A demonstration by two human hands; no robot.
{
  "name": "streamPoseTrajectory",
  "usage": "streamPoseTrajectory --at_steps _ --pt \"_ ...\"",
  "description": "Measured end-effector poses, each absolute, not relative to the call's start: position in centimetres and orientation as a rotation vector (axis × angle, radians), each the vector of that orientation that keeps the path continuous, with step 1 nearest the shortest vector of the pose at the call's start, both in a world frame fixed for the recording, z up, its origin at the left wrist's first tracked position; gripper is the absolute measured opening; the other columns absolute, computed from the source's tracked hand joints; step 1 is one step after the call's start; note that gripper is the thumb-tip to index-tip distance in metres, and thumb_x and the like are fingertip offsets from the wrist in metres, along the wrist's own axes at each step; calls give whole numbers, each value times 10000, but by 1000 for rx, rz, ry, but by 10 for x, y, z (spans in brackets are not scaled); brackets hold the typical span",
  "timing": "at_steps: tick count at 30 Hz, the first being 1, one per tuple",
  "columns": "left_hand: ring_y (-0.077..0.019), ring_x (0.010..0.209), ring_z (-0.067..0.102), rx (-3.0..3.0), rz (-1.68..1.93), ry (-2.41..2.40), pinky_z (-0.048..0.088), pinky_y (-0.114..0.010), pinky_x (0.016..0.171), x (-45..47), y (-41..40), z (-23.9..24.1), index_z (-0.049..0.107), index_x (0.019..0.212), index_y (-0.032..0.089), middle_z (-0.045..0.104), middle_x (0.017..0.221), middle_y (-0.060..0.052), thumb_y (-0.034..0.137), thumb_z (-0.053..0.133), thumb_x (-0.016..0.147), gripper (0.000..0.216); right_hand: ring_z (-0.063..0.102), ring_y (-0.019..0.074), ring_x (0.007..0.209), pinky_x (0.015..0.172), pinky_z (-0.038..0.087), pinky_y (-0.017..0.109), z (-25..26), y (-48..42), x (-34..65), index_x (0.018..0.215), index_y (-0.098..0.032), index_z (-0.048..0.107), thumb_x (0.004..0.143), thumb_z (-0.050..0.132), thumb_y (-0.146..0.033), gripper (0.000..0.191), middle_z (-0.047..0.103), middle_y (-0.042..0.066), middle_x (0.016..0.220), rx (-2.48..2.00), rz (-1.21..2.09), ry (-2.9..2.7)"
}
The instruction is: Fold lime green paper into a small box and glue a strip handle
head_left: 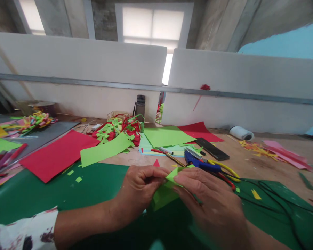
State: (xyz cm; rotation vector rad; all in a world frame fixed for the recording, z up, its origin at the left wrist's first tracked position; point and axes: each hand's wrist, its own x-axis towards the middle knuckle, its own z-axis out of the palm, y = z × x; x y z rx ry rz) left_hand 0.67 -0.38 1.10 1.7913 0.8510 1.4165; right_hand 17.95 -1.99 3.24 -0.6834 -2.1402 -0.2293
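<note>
Both hands work over a green mat (94, 189) at the near side of the bench (250, 158). Between them is a folded piece of green paper (165, 197), raised above the mat and slanting down toward it. The left hand (143, 185) has its grip clamped on the paper's upper left edge, thumb and forefinger pressed together. The right hand (211, 198) has its grip closed on the right side, the thumb below and the fingers laid over the fold.

Just beyond the right hand lies a blue glue gun (202, 164), its black cord (273, 198) running right across the mat. A dark phone (212, 148) rests behind the gun. Farther back, a large green sheet (167, 135) overlaps a red sheet (202, 131). To the left, a green strip (104, 151) touches another red sheet (58, 156), near a heap of red and green paper pieces (117, 130). A dark bottle (141, 105) stands upright behind the heap. Small green scraps (78, 179) dot the mat.
</note>
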Motion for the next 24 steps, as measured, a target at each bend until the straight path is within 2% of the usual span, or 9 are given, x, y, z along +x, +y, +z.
streamPoseTrajectory --at_steps 8,14,24 --pt "-143 678 692 1849 1440 870 549 -192 644 7 -2 11 728 745 172 747 758 -16 55 610 735 166 622 153 735 692 503 300 29 -18 182 947 -185 598 811 562 -63 186 678 34 802 -678 -224 -2183" --pt "-146 699 695 1864 1433 840 552 -204 670 6 -2 8 733 776 192 747 778 -6 94 614 763 155 619 149 750 710 503 291 29 -16 181 927 -190 619 816 567 -94 156 671 29 806 -702 -226 -2172" --pt "-146 763 699 1788 1433 751 543 -195 727 7 -3 7 734 807 187 747 835 -18 52 623 755 183 555 154 729 654 472 290 33 -21 177 843 -198 608 801 566 -114 103 568 15 749 -874 61 -2122"
